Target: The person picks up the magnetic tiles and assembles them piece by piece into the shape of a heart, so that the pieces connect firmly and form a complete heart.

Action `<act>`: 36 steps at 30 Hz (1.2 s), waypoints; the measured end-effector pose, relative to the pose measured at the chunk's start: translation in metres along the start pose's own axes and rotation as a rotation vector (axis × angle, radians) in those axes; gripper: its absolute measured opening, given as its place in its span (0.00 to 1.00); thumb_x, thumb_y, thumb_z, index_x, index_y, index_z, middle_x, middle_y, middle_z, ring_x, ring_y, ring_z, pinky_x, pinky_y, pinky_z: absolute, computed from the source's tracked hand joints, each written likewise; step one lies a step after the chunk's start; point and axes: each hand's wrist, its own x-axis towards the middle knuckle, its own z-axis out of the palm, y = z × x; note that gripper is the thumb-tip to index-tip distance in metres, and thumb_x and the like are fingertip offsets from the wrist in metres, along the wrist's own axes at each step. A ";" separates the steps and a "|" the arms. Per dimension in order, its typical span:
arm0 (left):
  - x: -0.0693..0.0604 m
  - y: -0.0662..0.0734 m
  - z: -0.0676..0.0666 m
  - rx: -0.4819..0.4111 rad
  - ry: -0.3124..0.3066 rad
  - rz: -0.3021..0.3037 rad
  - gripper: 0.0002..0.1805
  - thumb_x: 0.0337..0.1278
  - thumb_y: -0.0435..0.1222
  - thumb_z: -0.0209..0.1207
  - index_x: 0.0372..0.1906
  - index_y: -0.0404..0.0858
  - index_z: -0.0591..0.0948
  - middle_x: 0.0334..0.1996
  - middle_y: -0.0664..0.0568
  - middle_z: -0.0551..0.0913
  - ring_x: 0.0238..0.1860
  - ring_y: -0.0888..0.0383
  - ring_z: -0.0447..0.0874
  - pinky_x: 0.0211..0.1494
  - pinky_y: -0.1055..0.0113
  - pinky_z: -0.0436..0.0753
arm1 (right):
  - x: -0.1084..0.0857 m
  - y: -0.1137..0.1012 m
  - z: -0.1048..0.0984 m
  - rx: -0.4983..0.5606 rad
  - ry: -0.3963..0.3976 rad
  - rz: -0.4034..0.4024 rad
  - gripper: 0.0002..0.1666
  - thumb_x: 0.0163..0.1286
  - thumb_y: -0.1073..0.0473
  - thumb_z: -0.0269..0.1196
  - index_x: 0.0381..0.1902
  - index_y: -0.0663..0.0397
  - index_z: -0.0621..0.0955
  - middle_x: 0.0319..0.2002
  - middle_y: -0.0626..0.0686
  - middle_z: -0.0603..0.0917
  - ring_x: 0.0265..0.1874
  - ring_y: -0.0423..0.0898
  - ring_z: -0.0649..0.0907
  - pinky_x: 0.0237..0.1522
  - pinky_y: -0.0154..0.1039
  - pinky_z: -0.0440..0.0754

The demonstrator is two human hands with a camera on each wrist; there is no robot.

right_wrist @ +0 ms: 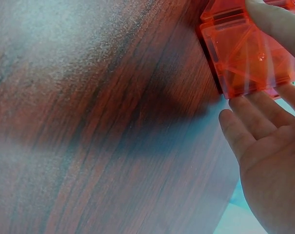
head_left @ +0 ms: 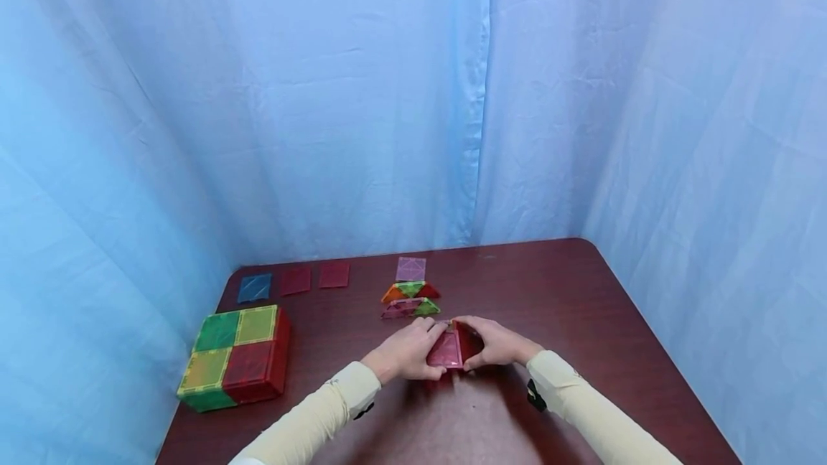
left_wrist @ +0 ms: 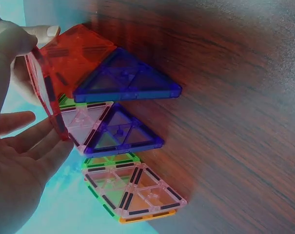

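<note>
In front of me, both hands are at a small group of upright translucent magnetic tiles. My left hand (head_left: 410,351) holds a red-edged square magnetic tile (left_wrist: 47,92) by its edges, thumb on one side and fingers on the other. My right hand (head_left: 500,343) grips a red square magnetic tile (right_wrist: 247,56) between thumb and fingertips on the right side. In the left wrist view, a blue triangular tile (left_wrist: 127,80) stands against the red tiles. Behind it are a second blue triangle (left_wrist: 123,131) and pale pink triangles (left_wrist: 154,192).
Left on the dark wooden table (head_left: 568,307) sits a multicoloured box of tiles (head_left: 248,357). Along the back lie a blue square (head_left: 255,288), two red squares (head_left: 295,280) and a purple square (head_left: 410,269). Blue curtains (head_left: 362,106) surround the table.
</note>
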 end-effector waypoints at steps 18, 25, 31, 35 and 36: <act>-0.004 -0.016 0.003 -0.039 0.028 -0.033 0.42 0.58 0.55 0.68 0.73 0.43 0.70 0.61 0.49 0.76 0.61 0.54 0.74 0.64 0.61 0.80 | 0.002 0.000 0.003 0.002 0.002 -0.002 0.57 0.51 0.43 0.80 0.75 0.50 0.66 0.68 0.53 0.74 0.63 0.52 0.76 0.62 0.56 0.78; -0.005 -0.015 0.009 -0.079 0.070 0.055 0.36 0.62 0.54 0.66 0.71 0.44 0.73 0.65 0.49 0.75 0.66 0.53 0.72 0.69 0.60 0.76 | -0.003 -0.001 0.003 0.012 0.003 -0.010 0.61 0.48 0.41 0.81 0.75 0.53 0.66 0.69 0.54 0.74 0.64 0.52 0.76 0.63 0.54 0.76; -0.005 -0.014 0.016 -0.090 0.071 0.054 0.36 0.62 0.55 0.65 0.71 0.46 0.73 0.69 0.50 0.73 0.70 0.53 0.70 0.72 0.59 0.73 | -0.003 -0.003 0.003 0.021 -0.004 -0.006 0.61 0.49 0.42 0.81 0.75 0.56 0.66 0.69 0.56 0.74 0.65 0.53 0.76 0.64 0.55 0.76; -0.005 -0.015 0.018 -0.078 0.067 0.045 0.36 0.62 0.57 0.64 0.71 0.47 0.74 0.69 0.51 0.73 0.70 0.54 0.70 0.73 0.59 0.72 | -0.003 -0.002 0.004 0.047 -0.015 0.016 0.62 0.49 0.41 0.81 0.75 0.55 0.65 0.70 0.55 0.73 0.66 0.53 0.75 0.65 0.56 0.75; -0.005 -0.016 0.018 -0.077 0.067 0.045 0.36 0.62 0.57 0.64 0.71 0.47 0.74 0.69 0.50 0.73 0.70 0.54 0.70 0.73 0.58 0.72 | -0.003 -0.002 0.004 0.054 -0.014 0.014 0.61 0.49 0.41 0.81 0.75 0.55 0.65 0.70 0.55 0.73 0.66 0.53 0.75 0.64 0.56 0.76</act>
